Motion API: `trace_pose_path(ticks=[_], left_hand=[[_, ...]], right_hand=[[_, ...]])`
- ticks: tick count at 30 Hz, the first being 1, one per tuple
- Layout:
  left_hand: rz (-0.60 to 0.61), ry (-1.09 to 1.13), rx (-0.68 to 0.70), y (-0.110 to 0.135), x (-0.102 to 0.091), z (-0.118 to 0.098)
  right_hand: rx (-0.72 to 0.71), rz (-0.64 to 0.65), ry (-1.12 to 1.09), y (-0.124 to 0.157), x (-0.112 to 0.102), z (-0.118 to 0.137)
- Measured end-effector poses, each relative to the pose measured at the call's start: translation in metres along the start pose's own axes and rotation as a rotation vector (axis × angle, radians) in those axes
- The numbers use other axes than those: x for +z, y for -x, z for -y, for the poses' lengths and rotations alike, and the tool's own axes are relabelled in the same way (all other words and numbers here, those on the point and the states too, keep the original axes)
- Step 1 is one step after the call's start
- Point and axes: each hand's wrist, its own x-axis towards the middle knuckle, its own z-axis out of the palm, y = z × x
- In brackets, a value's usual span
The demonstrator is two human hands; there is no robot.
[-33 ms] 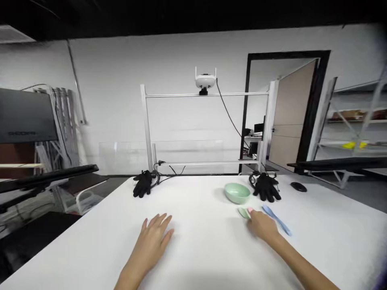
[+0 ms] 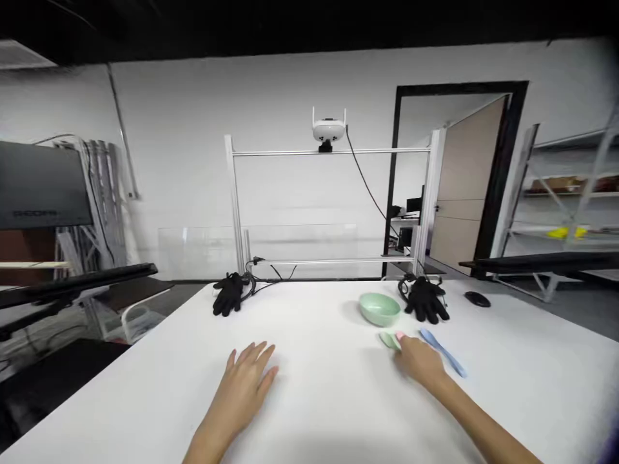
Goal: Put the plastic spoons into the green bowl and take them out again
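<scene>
My right hand is low over the table with its fingers curled down around the handle of a light green spoon. The hand hides that handle and most of the fingertips; only the spoon's head shows. Close beside it, the tip of a pink utensil peeks out past my knuckles, the rest covered. A blue spoon lies slantwise just right of the hand. Beyond them stands a green bowl. My left hand hovers at or just above the tabletop on the left, fingers spread, holding nothing.
Black gloves with cables lie at the back left and right of the bowl. A black mouse rests farther right. A metal frame runs along the white table's far edge, carrying a white device with antennas.
The green spoon's head has shifted very slightly left along with my right hand. Everything else, my left hand included, looks the same.
</scene>
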Motion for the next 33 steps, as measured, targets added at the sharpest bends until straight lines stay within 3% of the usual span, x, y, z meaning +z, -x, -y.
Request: trace_pose_path(ticks=[7,16,24,33], left_hand=[[-0.011,0.022,0.011,0.0,0.0,-0.003],[0.01,0.015,-0.01,-0.001,-0.002,-0.004],[0.01,0.018,-0.009,0.001,-0.003,-0.004],[-0.009,0.028,0.005,0.002,-0.001,-0.003]], right_hand=[[-0.05,-0.042,-0.031,0.014,-0.016,0.028],[-0.071,-0.011,-0.079,0.022,-0.006,0.064],[-0.087,-0.002,-0.052,0.021,0.009,0.068],[-0.064,0.007,-0.063,0.023,0.01,0.07]])
